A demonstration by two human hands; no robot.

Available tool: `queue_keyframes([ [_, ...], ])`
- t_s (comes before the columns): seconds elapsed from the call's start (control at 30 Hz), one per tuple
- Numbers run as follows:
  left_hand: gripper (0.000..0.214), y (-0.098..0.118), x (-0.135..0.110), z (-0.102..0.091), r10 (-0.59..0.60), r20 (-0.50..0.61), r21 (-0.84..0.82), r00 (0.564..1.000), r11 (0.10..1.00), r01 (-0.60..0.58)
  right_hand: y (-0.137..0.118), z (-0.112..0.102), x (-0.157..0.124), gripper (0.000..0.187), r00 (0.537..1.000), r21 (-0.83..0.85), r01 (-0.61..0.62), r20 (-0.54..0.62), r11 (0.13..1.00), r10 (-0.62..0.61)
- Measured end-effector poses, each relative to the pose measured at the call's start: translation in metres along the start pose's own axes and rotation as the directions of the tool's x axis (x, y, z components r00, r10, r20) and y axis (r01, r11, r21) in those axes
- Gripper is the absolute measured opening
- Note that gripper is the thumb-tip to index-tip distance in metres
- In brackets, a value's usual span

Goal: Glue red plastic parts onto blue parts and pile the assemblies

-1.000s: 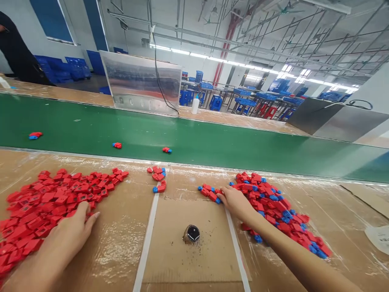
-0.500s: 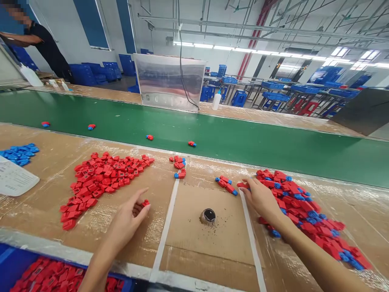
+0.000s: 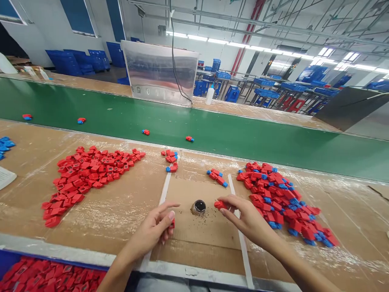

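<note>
My left hand point(image 3: 153, 228) is closed round a small red plastic part point(image 3: 172, 224), its index finger pointing at a small pot of dark liquid point(image 3: 199, 206). Right of the pot, my right hand point(image 3: 243, 213) pinches a red plastic piece point(image 3: 220, 205) between thumb and fingers; whether blue is attached to it is hidden. The pot stands on a cardboard sheet point(image 3: 209, 233) sprinkled with dark specks. Behind it lie a few red-and-blue pieces point(image 3: 216, 177). Beyond my right hand spreads a heap of red-and-blue pieces point(image 3: 282, 194).
A pile of red parts point(image 3: 88, 170) covers the bench at left; a blue bin of red parts point(image 3: 45, 275) sits below the front edge. Behind runs a green conveyor belt point(image 3: 258, 142) carrying several red-and-blue pieces. A metal panel point(image 3: 161, 73) and white bottle point(image 3: 209, 95) stand beyond.
My left hand has moved right with its red part, to the pot's near left. My right hand has come from the right heap's edge towards the pot, carrying a red piece. The view has shifted.
</note>
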State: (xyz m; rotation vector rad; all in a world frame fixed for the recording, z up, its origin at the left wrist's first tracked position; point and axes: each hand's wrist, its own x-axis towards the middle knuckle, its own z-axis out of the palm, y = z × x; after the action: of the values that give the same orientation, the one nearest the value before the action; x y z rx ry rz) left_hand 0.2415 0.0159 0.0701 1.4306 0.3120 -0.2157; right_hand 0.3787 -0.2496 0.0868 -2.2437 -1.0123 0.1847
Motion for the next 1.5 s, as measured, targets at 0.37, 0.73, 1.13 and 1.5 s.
queue_keyframes([
  [0.37, 0.040, -0.018, 0.007, 0.028, -0.073, 0.125, -0.300, 0.989, 0.948, 0.108, -0.018, 0.013, 0.009, 0.023, 0.986, -0.123, 0.161, -0.015, 0.979, -0.164],
  [0.73, 0.039, -0.030, 0.008, 0.039, 0.031, 0.095, -0.240, 0.995, 0.971, -0.007, -0.020, 0.017, 0.011, 0.021, 0.966, -0.163, 0.255, -0.003, 0.953, -0.259],
  [1.13, 0.032, -0.034, 0.004, 0.044, 0.086, 0.105, -0.269, 0.991, 0.962, -0.055, -0.025, 0.018, 0.013, 0.023, 0.955, -0.205, 0.286, -0.024, 0.936, -0.297],
  [1.5, 0.026, -0.039, 0.001, 0.051, 0.109, 0.041, -0.216, 0.993, 0.971, -0.097, -0.048, 0.013, 0.012, 0.024, 0.952, -0.094, 0.290, -0.078, 0.952, -0.298],
])
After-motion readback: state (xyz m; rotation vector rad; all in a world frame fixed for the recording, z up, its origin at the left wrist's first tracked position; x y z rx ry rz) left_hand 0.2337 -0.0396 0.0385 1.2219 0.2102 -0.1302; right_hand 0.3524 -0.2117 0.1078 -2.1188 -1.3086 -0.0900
